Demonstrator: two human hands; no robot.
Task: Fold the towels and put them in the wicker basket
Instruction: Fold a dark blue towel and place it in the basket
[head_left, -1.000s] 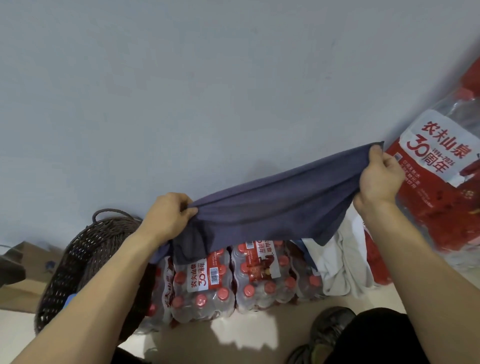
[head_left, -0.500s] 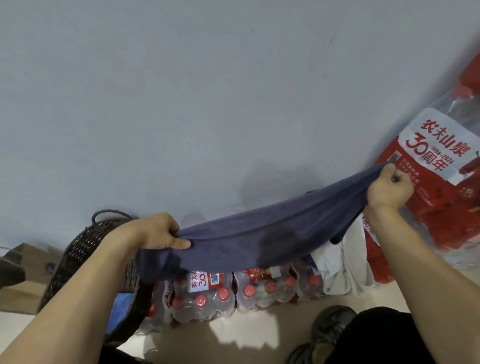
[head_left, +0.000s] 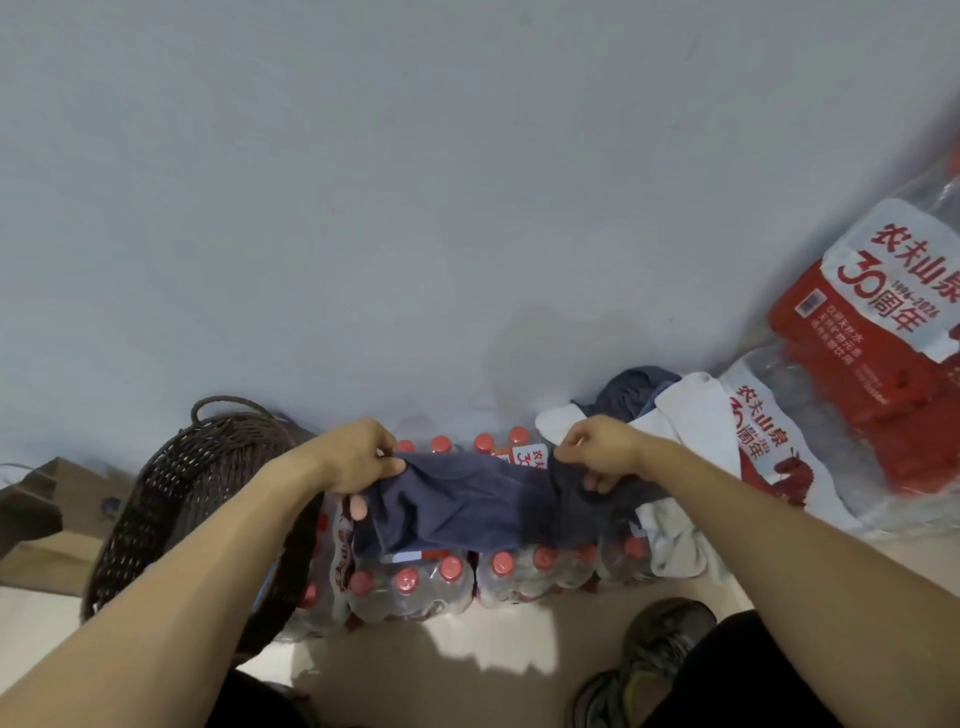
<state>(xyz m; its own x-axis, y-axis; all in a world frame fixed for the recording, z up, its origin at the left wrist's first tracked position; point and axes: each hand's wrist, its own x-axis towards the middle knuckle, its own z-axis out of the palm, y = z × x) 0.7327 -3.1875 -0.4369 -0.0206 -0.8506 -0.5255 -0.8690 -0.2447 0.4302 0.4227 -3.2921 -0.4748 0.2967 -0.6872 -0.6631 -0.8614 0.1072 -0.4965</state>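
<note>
Two hands are seen from the head camera, both closed on a dark blue towel (head_left: 457, 506) that is stretched between them over shrink-wrapped packs of red-capped water bottles (head_left: 415, 582). One end of the cloth is gripped by the left hand (head_left: 358, 457), with the thumb on top and a fingertip showing beneath the fabric; the other end is pinched and bunched by the right hand (head_left: 597, 457). The towel's lower edge is draped over the bottle caps. A dark wicker basket (head_left: 171, 493) is stood on the floor just left of the bottle packs, against the wall, partly hidden by the left forearm; its contents cannot be made out. A heap of unfolded towels, white (head_left: 691, 415) and grey-blue (head_left: 634, 389), is piled behind the right hand on the packs. Larger red-and-white bottle packs (head_left: 872, 332) are leaned against the wall at the far right. A cardboard box (head_left: 47, 519) is seen at the left edge, and a grey shoe (head_left: 660, 639) on the pale floor below
</note>
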